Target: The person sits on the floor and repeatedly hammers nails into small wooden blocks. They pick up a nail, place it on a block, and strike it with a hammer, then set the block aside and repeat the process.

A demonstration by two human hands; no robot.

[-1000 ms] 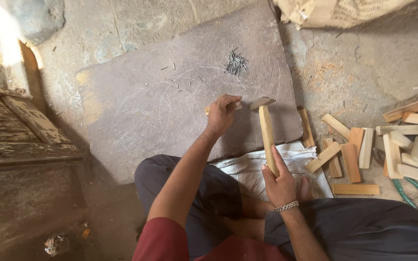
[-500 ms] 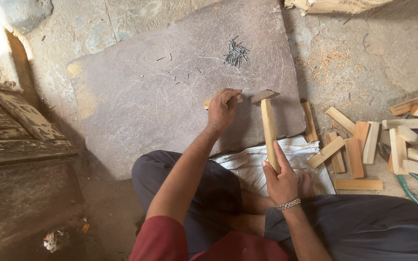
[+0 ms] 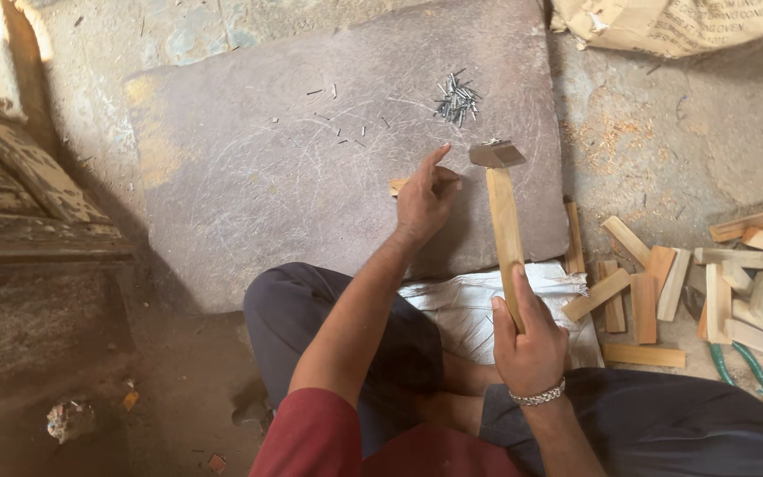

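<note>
Raised since half a second ago: hammer [image 3: 505, 234], its metal head now just right of the left hand's fingertips rather than lower down by the slab's edge. Held by the right hand [image 3: 530, 340], fingers wrapped tight around the lower end of the pale wooden handle, a silver bracelet [image 3: 538, 397] on the wrist. Handle nearly upright in the picture, head at the far end, over the slab.

Pressed down on a small wooden piece [image 3: 404, 185] with the left hand [image 3: 426, 199], fingers closed together on it, index finger stretched forward; only the near-left end of the piece visible past the fingers. Whether a nail stands under the fingertips cannot be told.

Underneath both, a flat grey stone slab [image 3: 267, 177] lying on the floor, scratched in arcs. Further away on the slab, a small heap of nails [image 3: 457, 97], with a few loose ones scattered to the left of it.

Near the right knee, a white woven sack [image 3: 465, 305] spread out. To the right of the slab, a loose pile of short wooden blocks [image 3: 708, 283] on the dusty floor, a green hose or cable [image 3: 739, 367] just beside them. Top right, the corner of a tan sack [image 3: 664, 22]. At left, weathered wooden boards [image 3: 28, 203].
</note>
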